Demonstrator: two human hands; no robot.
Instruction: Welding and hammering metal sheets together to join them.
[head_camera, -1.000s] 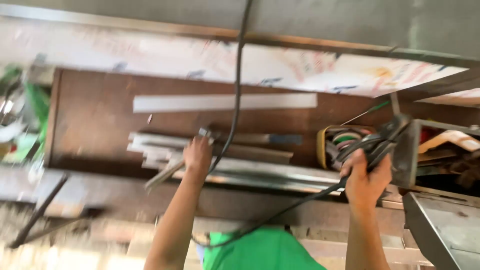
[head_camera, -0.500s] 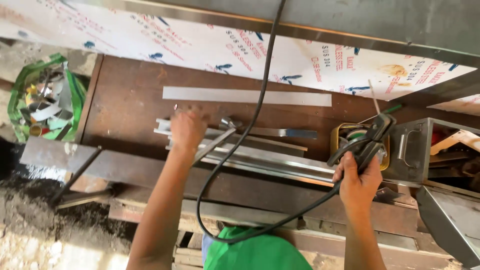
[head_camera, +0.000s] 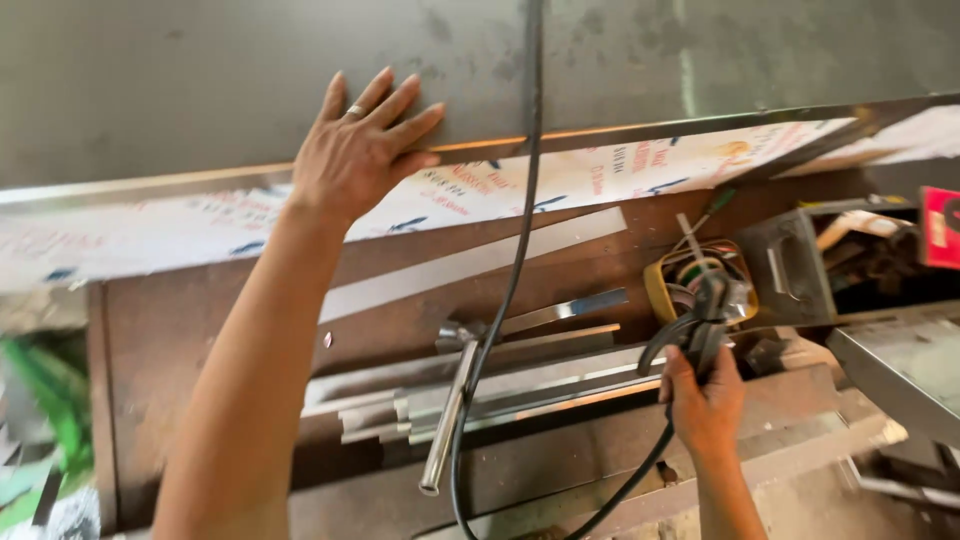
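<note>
My left hand (head_camera: 352, 148) lies flat with its fingers spread on the edge of a large dark metal sheet (head_camera: 180, 80) at the top of the head view. It holds nothing. My right hand (head_camera: 705, 400) grips a dark tool handle with its black cable (head_camera: 512, 270), low at the right. The cable runs up across the bench and over the sheet. A hammer with a shiny metal handle (head_camera: 450, 420) rests on several metal strips (head_camera: 520, 395) between my hands.
A brown workbench (head_camera: 180, 330) carries a long flat pale strip (head_camera: 470, 262). A white film with coloured print (head_camera: 620, 170) lies under the sheet. A yellow roll (head_camera: 690, 275) and a grey metal box (head_camera: 790, 265) stand at the right.
My left hand left the strips and hammer and moved up onto the dark sheet, fingers spread. The right hand kept its grip on the cabled tool. The view tilted upward.
</note>
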